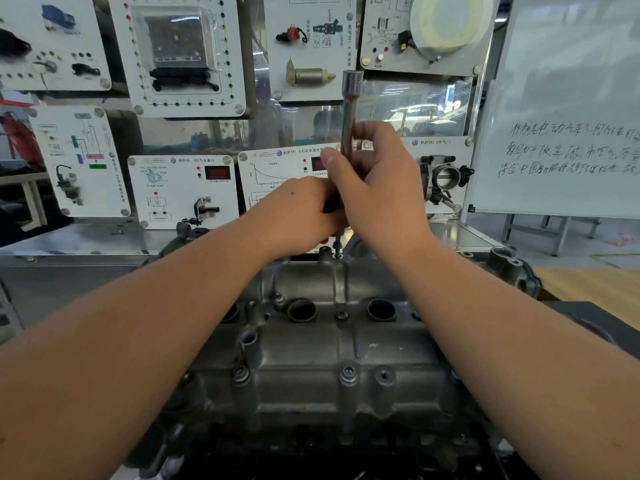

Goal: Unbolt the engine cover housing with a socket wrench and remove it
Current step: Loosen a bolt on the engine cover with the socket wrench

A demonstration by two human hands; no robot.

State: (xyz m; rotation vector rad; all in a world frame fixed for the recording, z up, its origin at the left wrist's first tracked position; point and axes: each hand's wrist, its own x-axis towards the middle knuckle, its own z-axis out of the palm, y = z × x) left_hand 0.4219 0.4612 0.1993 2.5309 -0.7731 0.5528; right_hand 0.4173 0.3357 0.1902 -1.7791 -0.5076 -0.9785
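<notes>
Both hands work at the far edge of the grey cast-metal engine cover housing [332, 358]. The right hand [377, 188] curls its fingers round the shaft of the long chrome socket wrench [349, 112], which stands nearly upright with its open socket end above the fingers. The left hand [298, 216], just beside and slightly below the right, closes round the tool's lower part; its exact hold is hidden. Directly beneath both hands a small dark bolt [337, 245] stands proud of the housing, apparently partly backed out. Nearer the person than the hands, several bolts [348, 374] remain seated along the near edge. Likely risks: a tilted tool may slip off and round the bolt head; the loosened bolt may drop into an open round well [381, 308] between hands and person.
</notes>
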